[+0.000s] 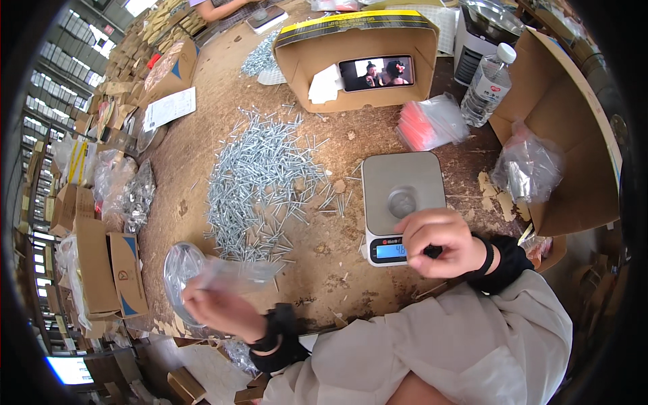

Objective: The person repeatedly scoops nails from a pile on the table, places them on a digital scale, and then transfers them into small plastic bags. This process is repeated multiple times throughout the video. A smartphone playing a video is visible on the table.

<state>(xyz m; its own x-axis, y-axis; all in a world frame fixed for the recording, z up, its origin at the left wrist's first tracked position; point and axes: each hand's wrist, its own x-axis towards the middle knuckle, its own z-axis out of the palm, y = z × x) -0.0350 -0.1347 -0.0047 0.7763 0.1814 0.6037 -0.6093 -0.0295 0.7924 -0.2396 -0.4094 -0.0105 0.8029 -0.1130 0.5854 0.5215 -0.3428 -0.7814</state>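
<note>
My left hand (219,305) is closed on a clear plastic bag (239,273), which is smeared by motion. Beside it, at the table's near left edge, lies a round clear plastic dish (177,266). My right hand (442,241) is curled over the front corner of a digital scale (378,177); something dark shows between its fingers, too unclear to name. On the scale's steel plate sits a small round object (402,201), perhaps a dish. The lit display (389,252) is partly covered by my fingers. Between my hands and beyond spreads a heap of silvery screws (260,182).
An open cardboard box (354,57) with a phone (376,73) inside stands at the back. Red-and-clear bags (432,123), a water bottle (486,86) and a large carton (574,135) are on the right. Cartons (127,273) line the left. Another person's arm (219,9) shows far off.
</note>
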